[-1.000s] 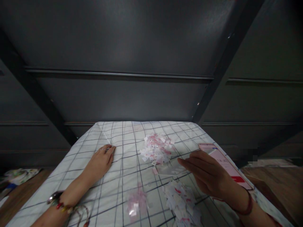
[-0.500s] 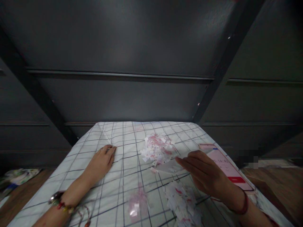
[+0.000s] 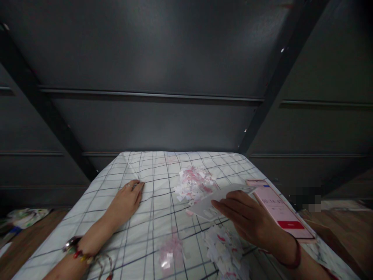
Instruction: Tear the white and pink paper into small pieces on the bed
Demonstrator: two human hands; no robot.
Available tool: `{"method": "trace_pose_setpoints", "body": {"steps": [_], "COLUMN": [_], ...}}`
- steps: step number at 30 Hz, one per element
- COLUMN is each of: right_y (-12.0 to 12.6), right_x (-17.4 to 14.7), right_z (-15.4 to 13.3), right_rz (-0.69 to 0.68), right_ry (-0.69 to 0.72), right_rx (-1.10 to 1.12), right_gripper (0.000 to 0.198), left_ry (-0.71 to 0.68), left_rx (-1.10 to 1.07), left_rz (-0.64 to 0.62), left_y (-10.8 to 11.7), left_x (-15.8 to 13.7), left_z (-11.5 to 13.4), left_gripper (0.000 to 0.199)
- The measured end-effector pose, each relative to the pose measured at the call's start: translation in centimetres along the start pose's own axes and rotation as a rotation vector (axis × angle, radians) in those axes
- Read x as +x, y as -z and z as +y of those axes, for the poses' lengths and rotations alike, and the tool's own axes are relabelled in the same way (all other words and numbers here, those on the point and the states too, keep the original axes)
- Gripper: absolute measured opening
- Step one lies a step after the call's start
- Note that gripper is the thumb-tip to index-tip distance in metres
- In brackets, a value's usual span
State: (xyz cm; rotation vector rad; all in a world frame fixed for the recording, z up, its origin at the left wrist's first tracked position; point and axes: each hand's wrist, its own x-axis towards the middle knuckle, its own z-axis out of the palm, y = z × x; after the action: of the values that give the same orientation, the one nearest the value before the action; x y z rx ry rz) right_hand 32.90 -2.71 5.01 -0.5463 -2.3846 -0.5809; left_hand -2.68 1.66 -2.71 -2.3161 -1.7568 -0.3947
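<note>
My left hand (image 3: 125, 204) lies palm down on the checked tablecloth, holding nothing, its fingers outstretched. In my right hand (image 3: 247, 216) is a flat, pale, translucent plastic sheet (image 3: 208, 206), gripped with the fingers over it and the thumb out of sight. Light marks or cut-outs show near the sheet's left corner. Its far left edge is against or just in front of a heap of white and pink paper scraps (image 3: 194, 182); I cannot tell if they touch. A second heap of scraps (image 3: 224, 249) lies nearer me, below my right hand. A small pink piece (image 3: 189, 212) is by the sheet's left corner.
A clear pinkish plastic bag (image 3: 170, 252) lies at the front middle of the tablecloth (image 3: 145, 229). A pink-edged phone (image 3: 279, 208) with a timer on its screen rests along the right edge. A dark panelled wall (image 3: 163, 124) stands behind the table.
The sheet in my right hand has tilted, so more of its face shows. My right hand has shifted slightly left and down. My left hand stays in place.
</note>
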Motion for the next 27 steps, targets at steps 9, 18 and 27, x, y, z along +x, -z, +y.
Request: {"method": "trace_pose_setpoints", "body": {"steps": [9, 18, 27], "right_y": [0.8, 1.2, 1.1], "right_x": [-0.3, -0.6, -0.5], "right_z": [0.3, 0.9, 0.9], "right_rz": [0.028, 0.036, 0.028], "right_ry": [-0.009, -0.026, -0.041], "right_rx": [-0.014, 0.006, 0.01], "right_gripper": [0.031, 0.033, 0.031], "left_ry": [-0.008, -0.035, -0.028], "left_rx": [-0.025, 0.0, -0.032], "left_rz": [0.001, -0.018, 0.007], "left_y": [-0.1, -0.4, -0.2], "left_x": [0.0, 0.0, 0.0], "left_z": [-0.1, -0.4, -0.1], "left_gripper": [0.036, 0.037, 0.038]}}
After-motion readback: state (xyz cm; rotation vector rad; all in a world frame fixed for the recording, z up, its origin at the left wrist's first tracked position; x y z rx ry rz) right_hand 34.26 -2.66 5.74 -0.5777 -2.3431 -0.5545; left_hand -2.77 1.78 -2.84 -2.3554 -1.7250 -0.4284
